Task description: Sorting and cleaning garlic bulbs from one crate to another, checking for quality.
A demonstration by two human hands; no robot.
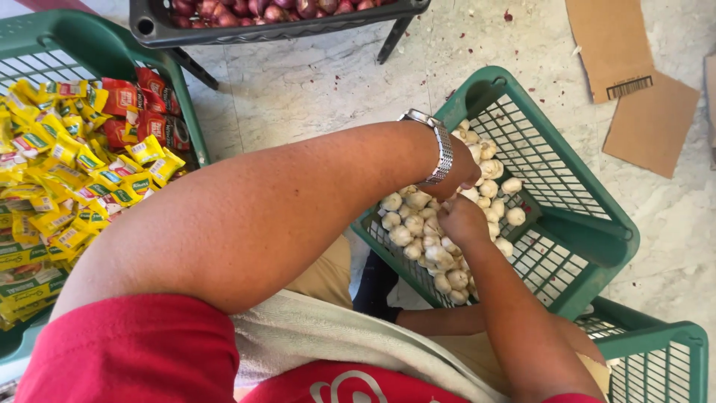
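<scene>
White papery garlic bulbs [429, 231] fill green crate [589, 224]; left hand [456, 175] and right hand [462, 222] each pinch one.

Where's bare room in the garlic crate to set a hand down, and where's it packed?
Green crate: bare mesh along the far side toward the rim, beyond the garlic bulbs. Packed on the near side, where the left hand and right hand dig in. Marble floor beside it is open.

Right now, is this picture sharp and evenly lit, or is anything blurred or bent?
Head view: soft, even light, weak shadows under the green crate; garlic bulbs and both hands, left hand and right hand, look sharp; the near arm looms oversized from the wide lens; yellow sachets show slight sheen, no harsh glare.
</scene>
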